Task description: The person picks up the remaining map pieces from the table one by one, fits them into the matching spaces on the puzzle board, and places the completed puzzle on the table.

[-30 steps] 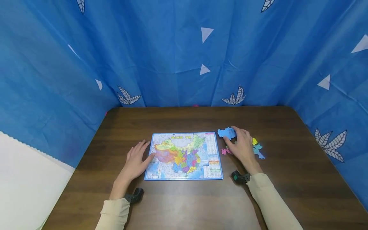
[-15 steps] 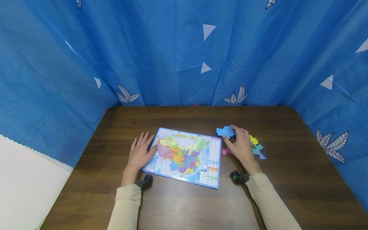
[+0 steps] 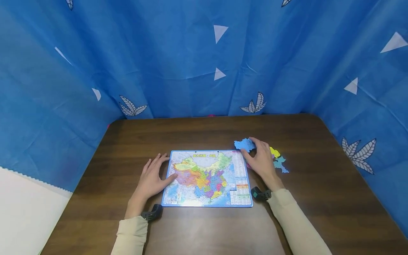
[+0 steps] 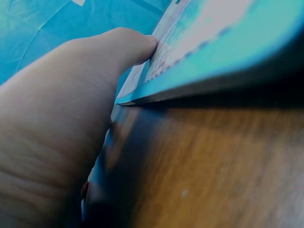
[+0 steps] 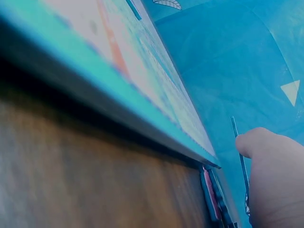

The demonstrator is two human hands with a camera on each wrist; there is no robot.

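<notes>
A map puzzle board (image 3: 204,180) with a blue border lies on the table, its long sides roughly level in the head view. My left hand (image 3: 153,180) is at its left edge, fingers spread and thumb resting on the printed face. In the left wrist view the thumb tip (image 4: 149,45) touches the board near its rim. Beyond the board's top right corner, my right hand (image 3: 262,161) pinches a light blue puzzle piece (image 3: 244,144) between thumb and fingers. That piece shows as a thin edge (image 5: 242,161) in the right wrist view.
Beside the right hand lie a yellow puzzle piece (image 3: 275,152) and a teal one (image 3: 280,164). A pink piece (image 3: 248,165) is partly hidden by that hand. The brown wooden table (image 3: 197,132) ends at a blue curtain (image 3: 178,71).
The board swung clockwise under my left hand, then turned back square and now lies slightly nearer. My right hand keeps its hold on the blue piece. The head view has shifted a little.
</notes>
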